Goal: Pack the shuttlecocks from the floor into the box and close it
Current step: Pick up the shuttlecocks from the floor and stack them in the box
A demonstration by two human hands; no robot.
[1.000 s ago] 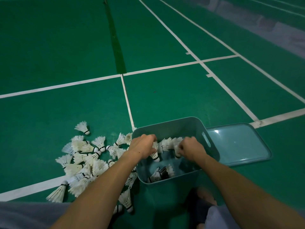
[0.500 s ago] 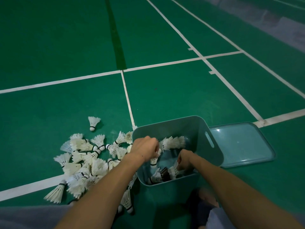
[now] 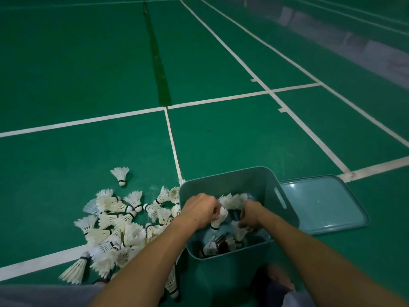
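L hand (image 3: 200, 209) grip pinches shuttlecock (image 3: 218, 219) over box (image 3: 223, 273); R hand (image 3: 251, 214) grip hidden, can't tell.

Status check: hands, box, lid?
Left hand grips shuttlecock over box; right hand inside. Pile on floor. Lid off, beside box.

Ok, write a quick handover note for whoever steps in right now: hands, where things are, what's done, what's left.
Left hand: over the box, gripping a shuttlecock, cork end down.
Right hand: inside the box, fingers curled round feathers of another shuttlecock.
Box: upright on the green floor, open, only a few shuttlecocks on its bottom.
Lid: flat on the floor, right of the box.
Pile: most shuttlecocks lie on the floor left of the box; one stray stands apart, farther out.
Done: a first few packed.
Left: the pile, the stray, then fit the lid.
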